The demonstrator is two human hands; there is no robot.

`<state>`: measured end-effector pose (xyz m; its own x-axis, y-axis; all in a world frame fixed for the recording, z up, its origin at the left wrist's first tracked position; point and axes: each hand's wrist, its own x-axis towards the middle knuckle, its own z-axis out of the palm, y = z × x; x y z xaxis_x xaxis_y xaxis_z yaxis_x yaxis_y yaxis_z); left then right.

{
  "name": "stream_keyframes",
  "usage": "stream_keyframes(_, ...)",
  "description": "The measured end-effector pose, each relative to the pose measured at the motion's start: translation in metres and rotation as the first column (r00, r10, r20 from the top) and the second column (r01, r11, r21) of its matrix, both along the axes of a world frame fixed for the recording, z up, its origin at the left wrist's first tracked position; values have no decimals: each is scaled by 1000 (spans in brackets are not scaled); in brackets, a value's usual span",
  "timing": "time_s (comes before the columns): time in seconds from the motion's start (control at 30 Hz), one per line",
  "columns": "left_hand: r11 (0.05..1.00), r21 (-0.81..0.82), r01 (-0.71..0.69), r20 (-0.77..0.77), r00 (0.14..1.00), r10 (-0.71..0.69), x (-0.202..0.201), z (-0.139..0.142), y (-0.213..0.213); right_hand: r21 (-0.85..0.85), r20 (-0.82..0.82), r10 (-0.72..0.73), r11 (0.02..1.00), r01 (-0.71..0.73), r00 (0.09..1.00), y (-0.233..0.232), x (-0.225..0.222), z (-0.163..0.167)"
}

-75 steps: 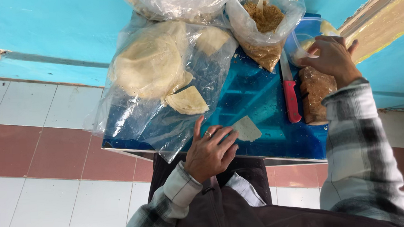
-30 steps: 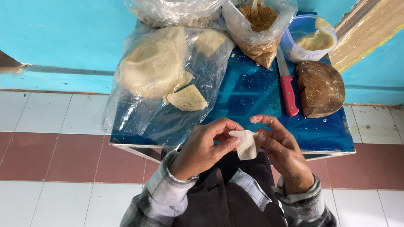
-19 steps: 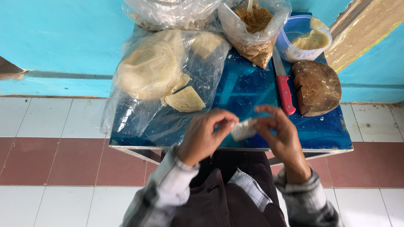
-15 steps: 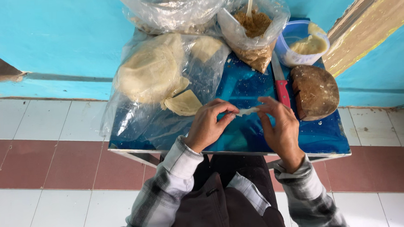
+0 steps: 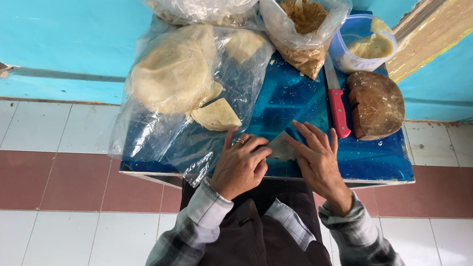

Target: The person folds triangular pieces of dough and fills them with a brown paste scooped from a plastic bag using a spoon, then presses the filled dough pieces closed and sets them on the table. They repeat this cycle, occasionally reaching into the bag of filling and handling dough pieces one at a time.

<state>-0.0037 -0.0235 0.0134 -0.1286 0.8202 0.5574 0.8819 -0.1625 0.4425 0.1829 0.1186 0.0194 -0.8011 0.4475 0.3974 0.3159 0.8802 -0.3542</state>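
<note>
A person in a plaid shirt bent over a small blue table (image 5: 299,100) set against a turquoise wall, both hands pressed to a small pale piece of dough (image 5: 280,148) near the table's front edge. The left hand (image 5: 241,166), a ring on one finger, pinched the piece's left side with curled fingers; the right hand (image 5: 317,158) lay with fingers stretched out and loose, their tips touching the piece's right side. Just behind the left hand a cut wedge of flat dough (image 5: 215,115) rested on a clear plastic bag (image 5: 156,137) holding a stack of round dough sheets (image 5: 174,71). A bag of brown crumbly filling (image 5: 306,24) stood at the back, beside a plastic tub (image 5: 364,48) of pale paste. A red-handled knife (image 5: 336,103) lay near the right hand, next to a dark round wooden block (image 5: 376,105).
</note>
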Motion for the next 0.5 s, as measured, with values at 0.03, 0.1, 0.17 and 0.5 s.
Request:
stream_keyframes(0.03,1000,-3,-3,5,1000,3,0,0,-1,13,37,-14,1000,14,999,-2,-4,-1)
stream_keyframes(0.1,1000,-6,-8,24,1000,8,1,-1,-2,67,55,-49,997,46,997,-6,-8,-1)
stream_keyframes(0.17,1000,-3,-11,47,999,11,2,-3,-4,139,82,-75,988,63,994,-9,-10,0)
stream_keyframes(0.5,1000,6,-13,34,999,12,1,-6,-3,526,202,-187,848,54,961,-4,-4,14)
